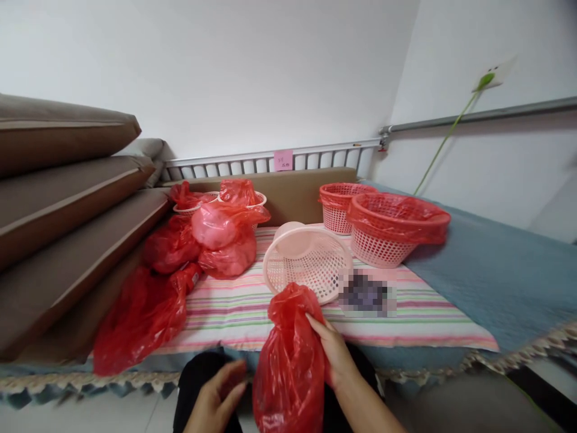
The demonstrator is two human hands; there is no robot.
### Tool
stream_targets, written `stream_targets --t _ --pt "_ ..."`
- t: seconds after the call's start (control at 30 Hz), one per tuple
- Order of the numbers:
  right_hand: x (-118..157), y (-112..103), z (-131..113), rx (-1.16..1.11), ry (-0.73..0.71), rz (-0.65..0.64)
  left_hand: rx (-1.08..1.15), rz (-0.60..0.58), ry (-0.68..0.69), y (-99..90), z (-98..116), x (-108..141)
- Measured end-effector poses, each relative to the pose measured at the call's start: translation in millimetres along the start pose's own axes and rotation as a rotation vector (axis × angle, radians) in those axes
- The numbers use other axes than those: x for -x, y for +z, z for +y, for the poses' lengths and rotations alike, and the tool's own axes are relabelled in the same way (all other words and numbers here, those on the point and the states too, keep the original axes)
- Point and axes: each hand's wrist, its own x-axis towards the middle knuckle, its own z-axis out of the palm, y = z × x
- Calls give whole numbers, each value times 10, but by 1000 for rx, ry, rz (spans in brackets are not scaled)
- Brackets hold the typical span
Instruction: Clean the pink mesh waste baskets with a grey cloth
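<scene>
A red plastic bag (291, 373) hangs in front of my knees, gathered at its upper part. My right hand (333, 349) grips its right side, thumb on the near face and the other fingers hidden behind it. To the left of the bag is my left hand (219, 391), apart from it, with loosely bent fingers, a gap at the thumb and nothing held. Just beyond the bag's top, a pale pink plastic basket (311, 258) lies tipped on its side, its mouth towards me. It stands on a striped cloth (225, 319).
Two baskets lined with red bags, a larger one (383, 246) and a smaller one (336, 216), stand at right. More red bags (139, 319) lie at left, beside stacked cushions (76, 228). A blurred patch (367, 294) covers something near the tipped basket. A radiator (252, 162) lines the wall.
</scene>
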Motion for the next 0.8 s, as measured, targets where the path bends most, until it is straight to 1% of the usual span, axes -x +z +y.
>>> stream_targets --t 0.03,0.07,0.1,0.13,0.17,0.2,0.23,0.27,0.3,0.33,0.4,0.5,0.6,0.7,0.77,0.8 --pt "27 29 29 27 -2 -32 70 73 -8 31 71 -35" --pt "49 58 64 57 1 -67 132 120 -16 86 152 -70" --pt "67 86 101 86 3 -101 200 135 -30 163 236 -103" --pt "80 111 135 112 5 -132 301 79 -46 258 317 -132" --pt "89 131 163 133 1 -155 434 -19 -34 362 386 -156" --pt "93 143 179 149 -9 -169 540 -124 -57 463 440 -176" --pt "92 144 180 160 -19 -170 620 -169 -98 546 475 -193" --pt "86 134 164 163 -25 -157 677 -162 -125 601 491 -208" --pt "76 110 129 158 -23 -128 707 -120 -147 616 489 -224" --pt "61 73 79 138 -18 -88 720 -46 -149 588 473 -240" --pt "21 -37 -56 62 3 7 721 98 -115 414 416 -278" --pt "-64 -257 -248 -66 -40 112 743 289 -66 1 336 -321" --pt "-165 -473 -320 -120 -134 177 783 430 -1 -341 311 -313" --pt "-257 -636 -279 -140 -156 236 833 500 36 -514 317 -276" --pt "-309 -720 -237 -107 -141 236 864 538 34 -557 323 -255" --pt "-331 -756 -221 -47 -139 229 876 550 27 -561 329 -246"
